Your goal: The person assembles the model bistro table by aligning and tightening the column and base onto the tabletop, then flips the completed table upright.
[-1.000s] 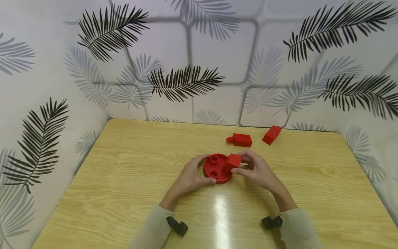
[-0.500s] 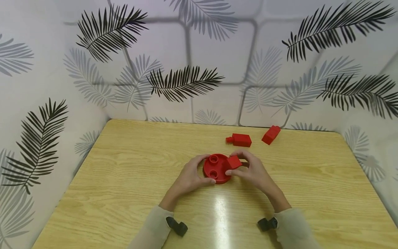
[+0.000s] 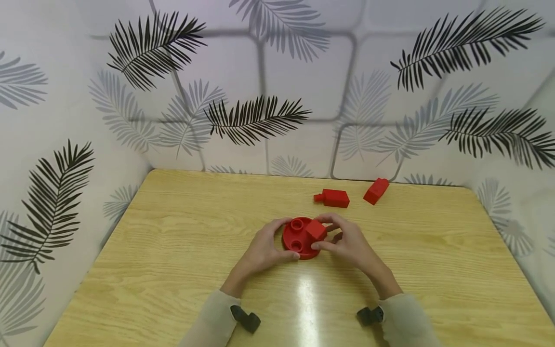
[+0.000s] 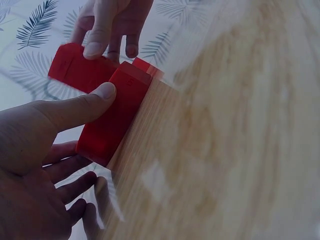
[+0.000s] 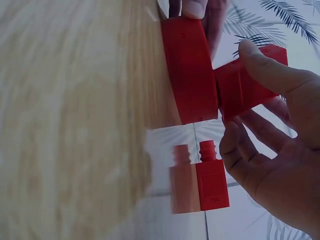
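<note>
A round red base (image 3: 304,246) with a raised rim stands on the table, two ring-shaped sockets showing on its left half. My left hand (image 3: 262,246) grips it between thumb and fingers; in the left wrist view, the thumb presses the side wall of the base (image 4: 115,122). Between thumb and fingers, my right hand (image 3: 350,245) holds a red square block (image 3: 316,230) upright over the right part of the base. In the right wrist view, the lower end of the block (image 5: 237,90) meets the base's upper side. How deep it sits inside is hidden.
Behind the base lies a red bottle-shaped block (image 3: 336,198) with a ridged neck pointing left. To its right, a second red block (image 3: 376,191) lies at an angle near the back edge of the wooden table (image 3: 173,217). A leaf-patterned wall covering rises behind.
My right hand has moved left with the red block, bringing it further over the base, and the block has turned. My left hand keeps its grip on the base.
</note>
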`<state>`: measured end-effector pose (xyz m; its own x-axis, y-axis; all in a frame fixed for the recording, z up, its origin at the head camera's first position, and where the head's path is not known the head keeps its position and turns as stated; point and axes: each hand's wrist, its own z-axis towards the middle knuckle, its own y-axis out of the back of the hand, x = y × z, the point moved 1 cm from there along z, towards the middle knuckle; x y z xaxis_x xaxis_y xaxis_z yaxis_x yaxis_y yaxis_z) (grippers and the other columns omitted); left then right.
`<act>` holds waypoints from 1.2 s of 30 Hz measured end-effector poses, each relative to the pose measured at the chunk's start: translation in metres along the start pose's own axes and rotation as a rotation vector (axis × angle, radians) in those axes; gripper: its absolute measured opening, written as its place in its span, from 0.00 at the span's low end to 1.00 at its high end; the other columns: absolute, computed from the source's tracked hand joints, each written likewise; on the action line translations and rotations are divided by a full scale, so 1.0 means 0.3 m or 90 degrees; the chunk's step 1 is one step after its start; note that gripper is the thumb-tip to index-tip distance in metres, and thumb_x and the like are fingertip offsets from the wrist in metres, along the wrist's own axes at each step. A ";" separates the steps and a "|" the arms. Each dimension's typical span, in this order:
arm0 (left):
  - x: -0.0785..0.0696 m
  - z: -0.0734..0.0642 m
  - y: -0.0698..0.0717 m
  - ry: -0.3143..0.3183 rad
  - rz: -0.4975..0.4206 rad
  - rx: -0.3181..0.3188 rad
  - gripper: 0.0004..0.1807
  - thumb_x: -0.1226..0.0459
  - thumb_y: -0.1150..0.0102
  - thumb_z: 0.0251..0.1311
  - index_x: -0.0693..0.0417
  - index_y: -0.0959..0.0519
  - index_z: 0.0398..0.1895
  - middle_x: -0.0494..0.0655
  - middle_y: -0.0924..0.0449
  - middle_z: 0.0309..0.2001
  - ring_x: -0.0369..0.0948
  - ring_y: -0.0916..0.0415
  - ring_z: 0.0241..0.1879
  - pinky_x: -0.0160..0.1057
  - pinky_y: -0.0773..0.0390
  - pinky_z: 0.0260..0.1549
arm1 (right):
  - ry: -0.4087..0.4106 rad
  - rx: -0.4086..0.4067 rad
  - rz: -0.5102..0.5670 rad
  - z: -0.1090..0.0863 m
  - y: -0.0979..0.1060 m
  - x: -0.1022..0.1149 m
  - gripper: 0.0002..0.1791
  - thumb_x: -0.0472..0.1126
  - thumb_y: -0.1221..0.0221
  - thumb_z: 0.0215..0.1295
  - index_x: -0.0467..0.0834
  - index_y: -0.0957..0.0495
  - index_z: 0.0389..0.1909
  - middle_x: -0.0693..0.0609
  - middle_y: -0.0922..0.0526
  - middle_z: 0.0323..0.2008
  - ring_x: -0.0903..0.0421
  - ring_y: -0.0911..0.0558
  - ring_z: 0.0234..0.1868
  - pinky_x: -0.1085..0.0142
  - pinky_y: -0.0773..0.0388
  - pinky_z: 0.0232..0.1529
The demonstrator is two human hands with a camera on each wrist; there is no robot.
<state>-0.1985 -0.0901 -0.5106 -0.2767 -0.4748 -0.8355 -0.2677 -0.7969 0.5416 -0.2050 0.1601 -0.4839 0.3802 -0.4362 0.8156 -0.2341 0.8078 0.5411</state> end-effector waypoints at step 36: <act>0.003 0.003 -0.004 0.000 0.011 0.005 0.48 0.56 0.17 0.48 0.53 0.31 0.73 0.49 0.28 0.69 0.49 0.35 0.71 0.54 0.34 0.70 | -0.027 -0.026 0.049 0.007 -0.010 -0.034 0.37 0.40 0.28 0.64 0.48 0.31 0.72 0.45 0.20 0.50 0.47 0.19 0.44 0.58 0.15 0.48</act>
<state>-0.1993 -0.0892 -0.5120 -0.2808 -0.4882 -0.8263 -0.2704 -0.7858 0.5562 -0.2102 0.1614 -0.4934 0.3241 -0.3872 0.8631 -0.2247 0.8548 0.4679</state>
